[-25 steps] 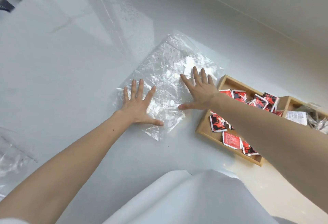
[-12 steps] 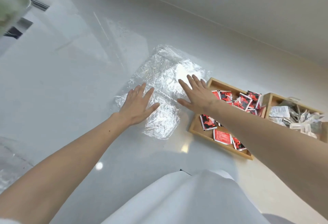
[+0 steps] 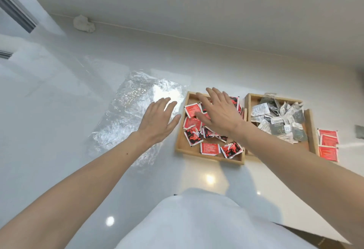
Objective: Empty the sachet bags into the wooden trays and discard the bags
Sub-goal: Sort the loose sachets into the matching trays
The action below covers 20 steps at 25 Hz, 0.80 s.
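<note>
An empty clear plastic bag (image 3: 130, 114) lies flat and crinkled on the white table. My left hand (image 3: 157, 120) is spread, fingers straight, over the bag's right edge. Right beside the bag stands a wooden tray (image 3: 180, 146) filled with several red and black sachets (image 3: 209, 147). My right hand (image 3: 218, 113) hovers flat over this tray, fingers straight, holding nothing. A second wooden tray (image 3: 311, 130) to the right holds several grey and white sachets (image 3: 279, 122).
Red sachets (image 3: 328, 144) lie on the table right of the second tray. A crumpled white lump (image 3: 83, 24) sits at the back by the wall. My white garment (image 3: 187, 223) fills the bottom centre. The table's near right edge shows at lower right.
The view has swung right and up. My right hand left the bag and now sits over the red-sachet tray. My left hand slid to the bag's right edge.
</note>
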Tool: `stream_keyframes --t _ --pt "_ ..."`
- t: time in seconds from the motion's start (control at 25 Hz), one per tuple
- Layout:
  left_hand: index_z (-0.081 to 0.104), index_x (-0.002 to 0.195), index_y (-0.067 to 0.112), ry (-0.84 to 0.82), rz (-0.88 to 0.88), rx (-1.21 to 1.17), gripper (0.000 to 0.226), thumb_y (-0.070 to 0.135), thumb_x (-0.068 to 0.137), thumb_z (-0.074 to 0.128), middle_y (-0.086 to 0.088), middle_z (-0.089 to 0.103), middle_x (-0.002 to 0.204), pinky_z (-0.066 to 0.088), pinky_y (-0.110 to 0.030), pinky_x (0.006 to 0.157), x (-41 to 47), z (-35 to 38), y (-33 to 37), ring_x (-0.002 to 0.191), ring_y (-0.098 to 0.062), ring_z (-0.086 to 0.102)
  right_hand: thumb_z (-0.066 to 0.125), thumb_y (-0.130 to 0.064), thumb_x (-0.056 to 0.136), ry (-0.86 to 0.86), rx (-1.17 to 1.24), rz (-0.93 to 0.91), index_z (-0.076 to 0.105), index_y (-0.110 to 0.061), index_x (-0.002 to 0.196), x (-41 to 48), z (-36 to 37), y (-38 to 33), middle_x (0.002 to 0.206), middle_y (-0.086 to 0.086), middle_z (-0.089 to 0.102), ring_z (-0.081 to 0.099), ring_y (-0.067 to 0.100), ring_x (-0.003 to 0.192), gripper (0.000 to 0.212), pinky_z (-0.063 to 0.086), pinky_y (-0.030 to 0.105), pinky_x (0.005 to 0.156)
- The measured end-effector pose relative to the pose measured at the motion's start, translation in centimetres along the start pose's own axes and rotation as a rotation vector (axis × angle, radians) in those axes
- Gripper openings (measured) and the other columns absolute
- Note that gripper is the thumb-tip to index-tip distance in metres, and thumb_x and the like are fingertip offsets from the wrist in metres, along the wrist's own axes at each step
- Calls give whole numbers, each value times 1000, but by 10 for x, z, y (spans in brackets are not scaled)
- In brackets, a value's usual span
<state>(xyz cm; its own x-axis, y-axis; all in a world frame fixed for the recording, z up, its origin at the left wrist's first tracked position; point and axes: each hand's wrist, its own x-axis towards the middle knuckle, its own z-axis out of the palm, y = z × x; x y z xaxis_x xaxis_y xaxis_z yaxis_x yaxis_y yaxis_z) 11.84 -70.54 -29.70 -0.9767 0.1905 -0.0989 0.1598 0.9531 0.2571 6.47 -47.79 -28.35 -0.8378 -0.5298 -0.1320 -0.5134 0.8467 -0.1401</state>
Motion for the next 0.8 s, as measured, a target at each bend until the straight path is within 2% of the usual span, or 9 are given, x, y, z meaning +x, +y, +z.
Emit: stream_keyframes --t 0.2,0.32,0.48,0.6,0.8 --pt "55 132 11 23 167 -31 52 44 97 37 -16 58 133 40 -45 104 32 11 109 124 -34 53 19 -61 94 70 -5 135 37 -19 147 -78 -18 82 150 23 38 30 40 142 71 22 54 116" --pt "55 130 10 24 251 -18 49 42 97 39 -13 59 131 43 -44 102 46 31 191 122 -32 55 21 -60 93 112 9 204 41 -18 145 -138 -21 142 149 23 40 34 41 140 70 22 54 115" --pt "53 133 12 7 277 -13 50 42 96 39 -12 58 133 44 -44 102 59 62 307 122 -31 55 29 -56 94 148 32 243 45 -16 142 -217 -18 227 142 23 47 41 42 134 65 31 56 111" --pt "51 135 12 -23 318 2 46 34 95 50 -11 56 134 46 -44 99 69 81 382 122 -30 55 32 -55 94 157 36 275 46 -15 141 -268 -18 292 139 23 49 44 42 131 63 34 55 108" --pt "48 137 14 -132 347 2 48 28 92 56 -8 57 132 48 -43 90 81 107 467 116 -31 57 33 -53 95 148 63 369 46 -14 139 -334 -16 374 135 22 50 45 41 126 60 35 50 104"
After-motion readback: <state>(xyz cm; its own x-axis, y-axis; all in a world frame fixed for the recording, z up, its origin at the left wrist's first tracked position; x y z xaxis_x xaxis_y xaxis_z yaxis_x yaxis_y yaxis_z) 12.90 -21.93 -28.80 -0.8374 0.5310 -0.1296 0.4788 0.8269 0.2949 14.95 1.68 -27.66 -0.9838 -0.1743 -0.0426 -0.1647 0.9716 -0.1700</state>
